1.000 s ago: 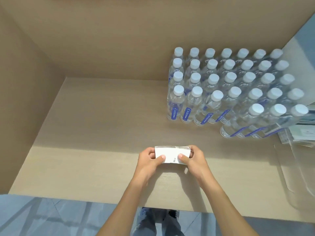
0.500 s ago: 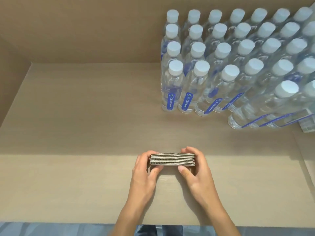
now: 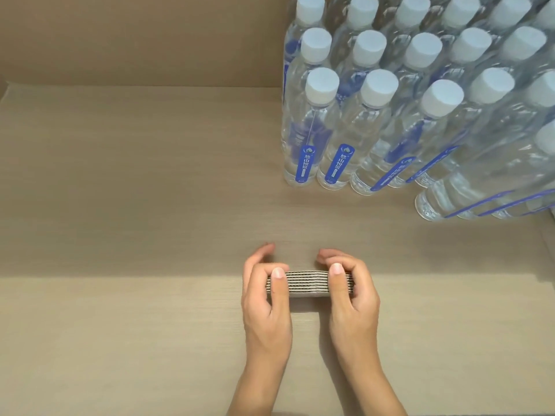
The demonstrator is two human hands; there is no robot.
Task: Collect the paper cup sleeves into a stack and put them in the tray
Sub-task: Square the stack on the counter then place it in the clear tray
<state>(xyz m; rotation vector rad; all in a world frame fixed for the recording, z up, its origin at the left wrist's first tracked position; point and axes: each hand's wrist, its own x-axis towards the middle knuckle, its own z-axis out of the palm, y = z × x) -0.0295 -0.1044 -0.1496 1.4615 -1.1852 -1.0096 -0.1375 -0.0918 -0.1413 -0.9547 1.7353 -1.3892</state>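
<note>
Bench (image 3: pixel 126 325): pale wood-grain surface filling most of the view, lit brighter in the near half and shaded toward the back. A plain tan wall (image 3: pixel 135 37) rises along its far edge.

Water bottles (image 3: pixel 420 109): a dense block of clear plastic bottles with pale caps, standing upright on the far right part of the bench in several rows that run off the top and right edges. The front row of the visible ones shows narrow blue vertical labels with white print. The nearest bottle at the block's left corner (image 3: pixel 306 130) stands well apart from the hands.

Left hand (image 3: pixel 265 298): bare, forearm entering from the bottom edge. Thumb laid across the near face of the stack at its left end, fingers curled round the far side, fingertips showing above the stack. The hand is clamped on the stack.

Right hand (image 3: pixel 351 298): bare, mirrored on the stack's right end. Thumb on the near face, fingers curved behind the far side. Likewise clamped on the stack.

Stack of paper cup sleeves (image 3: pixel 307 284): flattened sleeves pressed together into 1 neat bundle, gripped between the 2 hands near the middle of the bench, on the line where the lit and shaded areas meet. The striped edges of the layers face the camera, about 8 of them; whether the bundle rests on the bench or is lifted just above it cannot be told.
</note>
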